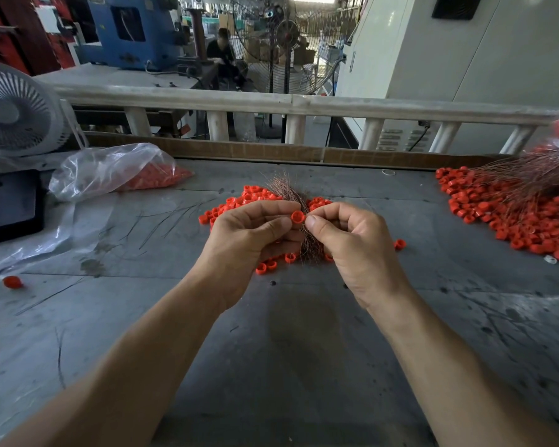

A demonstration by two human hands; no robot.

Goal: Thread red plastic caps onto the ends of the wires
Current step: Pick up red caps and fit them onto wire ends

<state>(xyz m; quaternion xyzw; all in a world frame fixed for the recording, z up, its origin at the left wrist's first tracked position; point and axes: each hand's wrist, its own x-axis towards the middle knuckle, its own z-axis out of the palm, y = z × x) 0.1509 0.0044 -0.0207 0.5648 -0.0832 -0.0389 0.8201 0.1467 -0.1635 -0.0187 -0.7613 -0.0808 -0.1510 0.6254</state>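
1. Head view: the left hand [255, 233] is pinching a small red plastic cap [298, 217] between thumb and forefinger, its open mouth turning toward the camera, just above the grey worktable [288, 333].
2. The right hand [352, 240] is pinching something at the cap's right edge with thumb and forefinger; the wire end itself is too thin to make out, so whether it is entering the cap cannot be told.
3. A bundle of thin coppery wires [284, 188] is passing between the two hands, fanning out beyond them and hanging below them; which hand is carrying it is hidden.
4. Handling, as a judgement: the cap is looking light, rigid and smooth, so it is probably slipping easily; holding it by its outer wall, mouth left free, is likely the safest grip.
5. The wires are appearing hair-fine, springy and easily kinked; one is best taken close to its tip, so that the short free length is staying stiff enough to steer into the cap.
6. Loose red caps [252, 196] are lying on the table beyond and beneath the hands.
7. A heap of red caps with wires attached [510, 214] is lying well apart at the right; a clear plastic bag holding red caps [117, 171] is resting at the left.
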